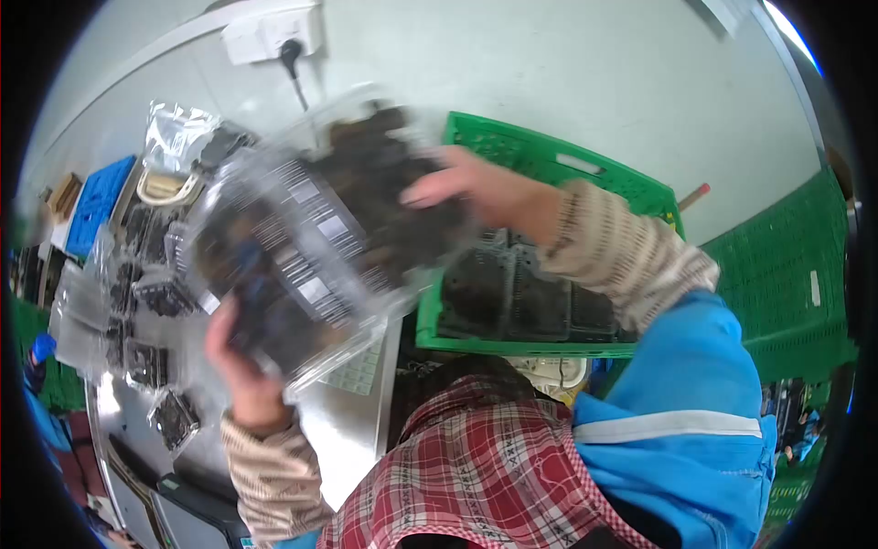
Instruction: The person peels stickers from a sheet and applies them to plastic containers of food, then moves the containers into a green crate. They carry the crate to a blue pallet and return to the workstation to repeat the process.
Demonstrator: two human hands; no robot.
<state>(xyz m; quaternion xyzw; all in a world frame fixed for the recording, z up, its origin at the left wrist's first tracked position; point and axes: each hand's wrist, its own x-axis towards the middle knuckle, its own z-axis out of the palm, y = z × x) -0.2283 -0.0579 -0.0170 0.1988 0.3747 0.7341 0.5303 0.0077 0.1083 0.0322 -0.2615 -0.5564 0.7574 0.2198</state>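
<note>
Clear plastic boxes (343,233) with dark, lumpy contents and printed white labels are held up side by side between my hands, blurred by motion. My left hand (245,361) grips their lower left edge, fingers partly hidden behind the plastic. At the upper right my right hand (471,188) is closed around the other end, its thumb over the top. Just beneath my right forearm is a green crate (540,348), which holds several dark-filled boxes (476,288) in a row.
On the metal table (338,439) at left are more filled boxes (151,361), stacks of empty clear plastic trays (82,311) and a clear bag (176,135). A blue crate (99,203) lies behind. Another green crate (777,274) stands at right. A plug (291,53) sits in the wall socket.
</note>
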